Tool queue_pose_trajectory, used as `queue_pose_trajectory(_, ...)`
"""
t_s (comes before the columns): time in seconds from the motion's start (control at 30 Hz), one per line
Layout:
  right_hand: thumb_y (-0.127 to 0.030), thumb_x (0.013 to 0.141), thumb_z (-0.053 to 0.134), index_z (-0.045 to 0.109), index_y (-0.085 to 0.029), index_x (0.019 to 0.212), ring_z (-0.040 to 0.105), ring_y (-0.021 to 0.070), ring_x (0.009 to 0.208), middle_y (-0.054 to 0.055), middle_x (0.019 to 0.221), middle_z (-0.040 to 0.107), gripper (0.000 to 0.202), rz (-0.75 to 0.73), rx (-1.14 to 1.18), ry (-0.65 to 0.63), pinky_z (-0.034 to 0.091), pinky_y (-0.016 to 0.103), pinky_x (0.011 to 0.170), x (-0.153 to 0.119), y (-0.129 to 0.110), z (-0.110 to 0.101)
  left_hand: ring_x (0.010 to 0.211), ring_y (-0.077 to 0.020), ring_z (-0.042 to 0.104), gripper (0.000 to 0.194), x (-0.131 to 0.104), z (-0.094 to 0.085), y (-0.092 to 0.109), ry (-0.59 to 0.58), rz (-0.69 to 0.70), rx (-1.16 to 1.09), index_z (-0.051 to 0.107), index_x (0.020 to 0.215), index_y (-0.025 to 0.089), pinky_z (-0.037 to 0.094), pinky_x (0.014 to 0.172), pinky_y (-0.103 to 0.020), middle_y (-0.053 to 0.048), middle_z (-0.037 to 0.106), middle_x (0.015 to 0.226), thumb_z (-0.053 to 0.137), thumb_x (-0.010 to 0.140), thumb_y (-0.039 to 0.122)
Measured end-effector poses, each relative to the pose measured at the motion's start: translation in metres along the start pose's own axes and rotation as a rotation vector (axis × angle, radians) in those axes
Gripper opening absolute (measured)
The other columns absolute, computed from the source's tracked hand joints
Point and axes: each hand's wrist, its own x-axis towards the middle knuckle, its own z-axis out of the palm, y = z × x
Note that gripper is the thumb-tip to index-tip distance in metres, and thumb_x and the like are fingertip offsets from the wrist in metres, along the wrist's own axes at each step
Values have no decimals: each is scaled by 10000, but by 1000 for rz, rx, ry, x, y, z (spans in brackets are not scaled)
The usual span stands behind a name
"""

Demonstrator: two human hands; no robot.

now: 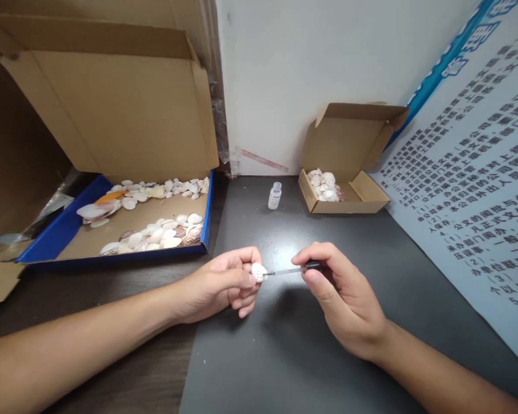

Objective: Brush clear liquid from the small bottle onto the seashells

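Between the thumb and fingers of my left hand [231, 282] is a small white seashell [258, 271] with several dark dots on its face. My right hand [343, 299] pinches the black cap of a thin brush applicator [287, 271]. The applicator's dark tip reaches the right edge of the shell; whether it touches I cannot tell for sure. Behind the hands, a small uncapped glass bottle [274, 196] with a printed label stands upright on the dark table.
An open blue-edged cardboard box [207, 221] with many shells stands at the left, lid raised. A smaller open cardboard box [349, 206] holding pale shells is at the back right. A white wall [306, 75] rises behind, and a printed poster [466, 190] leans in from the right.
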Motion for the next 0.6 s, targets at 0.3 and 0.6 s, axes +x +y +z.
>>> queue_pose_trajectory(0.3,-201,957,545,590,-245,982,538,91,611,-45,789,622,67,-6,-69,18,445,190,573,2,-1,-1,472,-59,329,160,0,0,0,16,-25,0,454,798,194,376,528,-209,85,375,554,609,825,166)
queue_pose_trajectory(0.6,-195,964,562,614,-235,880,467,81,539,-57,689,580,107,-69,-6,28,379,198,505,2,-3,-4,502,-67,425,167,1,3,0,62,-23,20,476,827,188,432,543,-214,67,452,582,642,818,191)
